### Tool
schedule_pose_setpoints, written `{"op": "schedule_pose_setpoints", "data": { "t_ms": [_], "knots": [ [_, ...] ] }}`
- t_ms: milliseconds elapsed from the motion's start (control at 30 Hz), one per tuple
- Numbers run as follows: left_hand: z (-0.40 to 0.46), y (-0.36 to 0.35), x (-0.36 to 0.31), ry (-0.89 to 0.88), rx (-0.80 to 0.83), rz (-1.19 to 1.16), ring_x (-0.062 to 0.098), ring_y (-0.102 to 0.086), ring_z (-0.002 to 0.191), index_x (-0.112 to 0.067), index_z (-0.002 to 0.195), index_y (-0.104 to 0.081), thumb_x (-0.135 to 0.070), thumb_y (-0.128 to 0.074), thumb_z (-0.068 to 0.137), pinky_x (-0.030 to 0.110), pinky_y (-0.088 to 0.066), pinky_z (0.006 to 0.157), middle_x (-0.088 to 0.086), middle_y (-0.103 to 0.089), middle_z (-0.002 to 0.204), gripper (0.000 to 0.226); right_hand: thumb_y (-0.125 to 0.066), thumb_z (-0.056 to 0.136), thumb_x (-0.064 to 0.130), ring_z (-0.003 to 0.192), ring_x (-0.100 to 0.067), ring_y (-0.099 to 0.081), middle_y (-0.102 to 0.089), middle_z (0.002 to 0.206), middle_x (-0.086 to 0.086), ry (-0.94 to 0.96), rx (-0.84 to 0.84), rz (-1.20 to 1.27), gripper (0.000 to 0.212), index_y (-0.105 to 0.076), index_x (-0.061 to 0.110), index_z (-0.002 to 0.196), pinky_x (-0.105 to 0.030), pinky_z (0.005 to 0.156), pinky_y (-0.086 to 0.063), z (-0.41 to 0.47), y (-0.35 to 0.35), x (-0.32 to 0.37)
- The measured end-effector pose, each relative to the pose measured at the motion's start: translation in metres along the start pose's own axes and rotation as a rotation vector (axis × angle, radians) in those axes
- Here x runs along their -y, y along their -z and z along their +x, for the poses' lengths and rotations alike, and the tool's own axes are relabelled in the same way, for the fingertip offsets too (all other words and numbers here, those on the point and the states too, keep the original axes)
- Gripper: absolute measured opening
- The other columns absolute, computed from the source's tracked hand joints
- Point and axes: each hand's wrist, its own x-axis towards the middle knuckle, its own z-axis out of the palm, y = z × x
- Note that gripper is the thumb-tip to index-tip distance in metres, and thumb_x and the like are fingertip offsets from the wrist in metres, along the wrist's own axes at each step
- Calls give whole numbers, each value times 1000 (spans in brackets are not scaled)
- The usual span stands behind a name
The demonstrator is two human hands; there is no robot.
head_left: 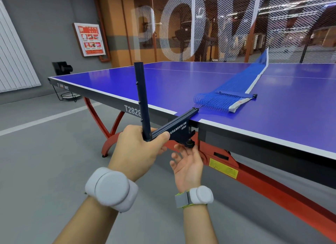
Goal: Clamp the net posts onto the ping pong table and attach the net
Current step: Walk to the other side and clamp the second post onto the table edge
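Note:
A dark blue net post (142, 98) stands upright beside the near edge of the blue ping pong table (272, 127). Its clamp arm (174, 123) reaches over the table's white edge line. My left hand (138, 149) is closed around the base of the post where the arm joins it. My right hand (187, 163) is below the clamp, palm up, its fingertips at the black screw knob (190, 143) under the table edge. The blue net (227, 98) lies slack on the tabletop, bunched near the clamp and running toward the far side.
Red curved table legs (109, 131) and a red frame (254, 180) sit under the table. Grey floor spreads to the left. A mesh screen (272, 25) and a glass wall stand behind the table. A black machine on a stand (62, 69) is at the far left corner.

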Motion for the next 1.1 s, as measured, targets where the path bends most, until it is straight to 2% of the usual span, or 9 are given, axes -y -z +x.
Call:
{"op": "schedule_pose_setpoints", "data": {
  "t_ms": [100,267,433,500,600,667,800,1000,1100],
  "knots": [
    [0,1,1,5,6,-5,13,-83,72,-17,85,-84,-27,-78,93,47,-68,88,4,-82,69,13,-37,100,63,61,-19,-55,-60,78,-5,8,-39,-113,53,-61,16,92,-27,53,-39,2,-1,-2],
    [1,1,2,-6,5,7,18,-83,74,-16,84,-83,-26,-78,93,50,-68,86,3,-82,69,14,-38,104,52,67,-22,-56,-66,100,-11,58,24,-143,46,-61,13,108,-30,55,-40,-2,-4,-4],
    [1,-1,3,-16,6,25,17,-83,73,-19,84,-82,-28,-78,93,50,-68,85,0,-81,68,14,-37,99,66,58,-19,-52,-55,72,-4,23,-81,-233,54,-55,17,82,-29,53,-39,3,-6,1],
    [2,0,4,-6,8,4,15,-83,72,-16,86,-83,-27,-78,94,49,-68,87,2,-81,68,14,-39,97,68,59,-20,-53,-61,77,-7,9,-96,-254,56,-60,16,98,-29,51,-40,3,-5,4],
    [3,1,6,1,14,-23,16,-83,73,-13,89,-83,-26,-79,94,49,-68,88,6,-82,70,15,-39,103,53,67,-19,-58,-71,105,-9,55,-24,-176,49,-59,17,130,-29,55,-42,2,-2,4],
    [3,0,6,1,18,-29,15,-84,73,-13,91,-83,-25,-79,94,47,-68,87,7,-82,71,13,-39,105,51,66,-17,-57,-69,103,-6,90,-29,-165,49,-62,14,127,-28,55,-42,3,-2,4],
    [4,2,5,11,32,-43,14,-84,73,-13,92,-83,-24,-78,94,46,-68,88,8,-82,73,12,-32,101,66,57,-17,-55,-61,74,-3,62,-173,-250,60,-61,15,88,-29,53,-39,9,-2,6],
    [2,2,5,7,32,-34,17,-84,74,-18,90,-83,-26,-78,94,47,-68,87,6,-82,70,11,-36,105,47,68,-19,-57,-69,102,-7,117,-4,-158,48,-61,12,127,-30,56,-41,1,3,0],
    [1,-1,7,5,28,-32,16,-83,74,-17,92,-83,-27,-78,94,45,-69,87,5,-82,70,12,-34,103,58,65,-18,-58,-65,91,-6,82,-44,-242,53,-63,14,102,-28,55,-42,3,2,1]
  ]
}}
